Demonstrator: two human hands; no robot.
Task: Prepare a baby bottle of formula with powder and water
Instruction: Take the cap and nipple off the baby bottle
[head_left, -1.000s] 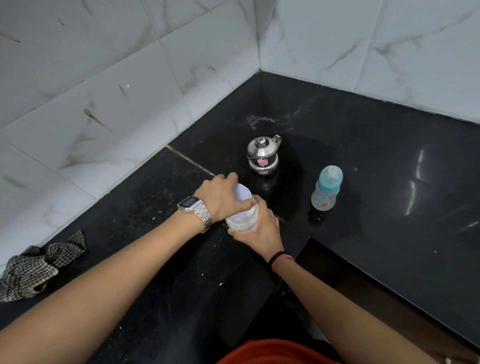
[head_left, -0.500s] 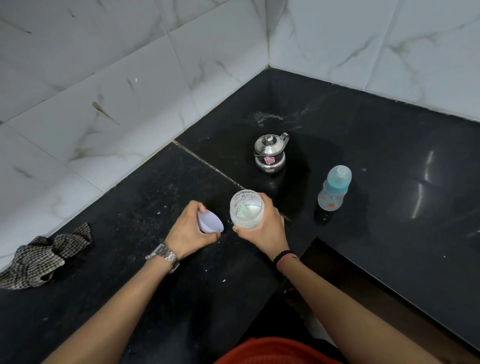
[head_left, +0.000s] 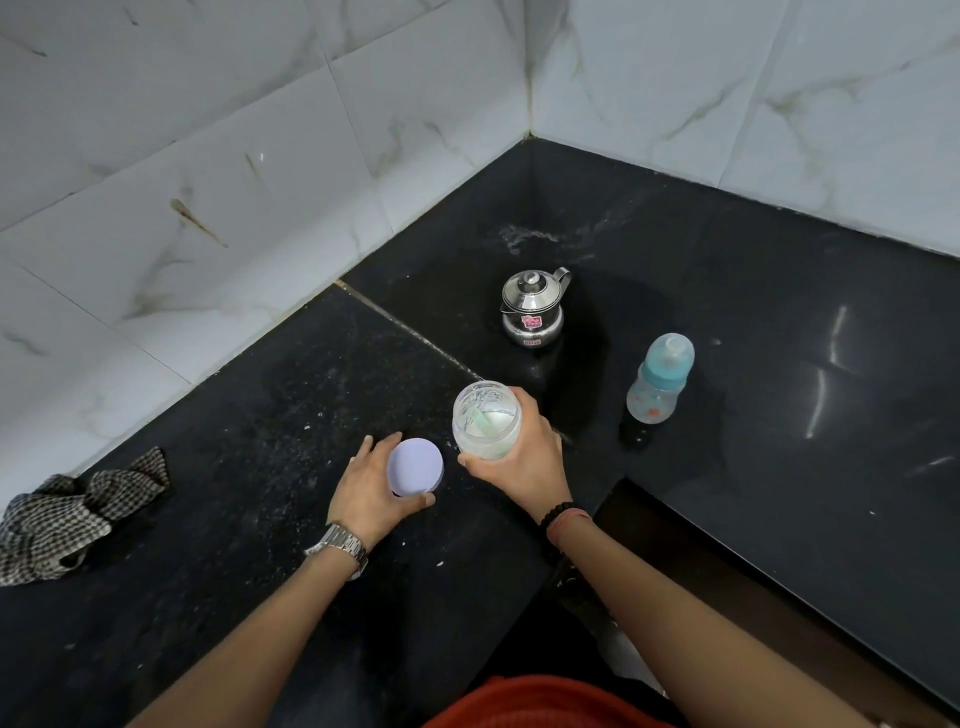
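Note:
My right hand (head_left: 524, 460) grips a clear glass jar (head_left: 485, 420) that stands open on the black counter, with white powder and a pale green scoop inside. My left hand (head_left: 371, 486) holds the jar's lilac lid (head_left: 414, 466) just left of the jar, low over the counter, fingers curled round its rim. A baby bottle (head_left: 660, 379) with a blue collar and a clear cap stands upright to the right, untouched. A small steel pot (head_left: 532, 307) with a lid and handle stands behind the jar.
A checked cloth (head_left: 67, 514) lies crumpled at the far left by the wall. Marble-tiled walls (head_left: 260, 182) meet in a corner behind the counter (head_left: 779, 312). The counter's front edge steps back on the right, near my right wrist.
My left hand has taken the lid off the jar and carried it down to the left. The jar now stands open, still gripped by my right hand.

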